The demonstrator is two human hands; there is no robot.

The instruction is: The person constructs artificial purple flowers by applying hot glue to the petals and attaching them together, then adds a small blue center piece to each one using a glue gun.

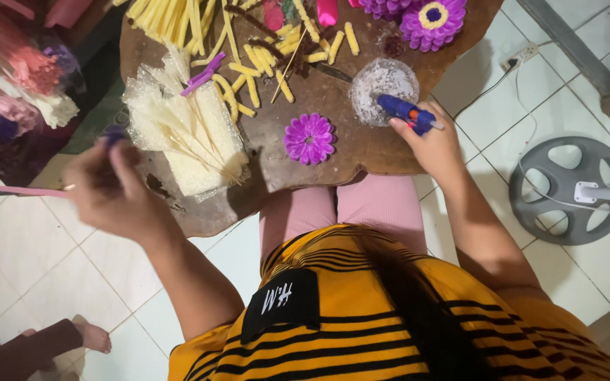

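My right hand (428, 144) grips a blue glue gun (405, 111) whose nose rests at the edge of a small clear dish (383, 81) on the brown wooden table (333, 152). My left hand (111, 190), blurred with motion, is raised at the table's left edge and pinches a thin pink stick (19, 190) with a small purple piece at the fingertips. A purple paper flower (308, 139) lies on the table between my hands. A stack of white netted foam pieces (188, 134) sits just right of my left hand.
Yellow foam strips (245, 67) and a larger purple flower with yellow centre (432, 21) lie at the table's far side. Bundles of coloured material (15, 85) are at the left. A grey fan base (573, 190) stands on the tiled floor at right. Another person's foot (90, 335) shows lower left.
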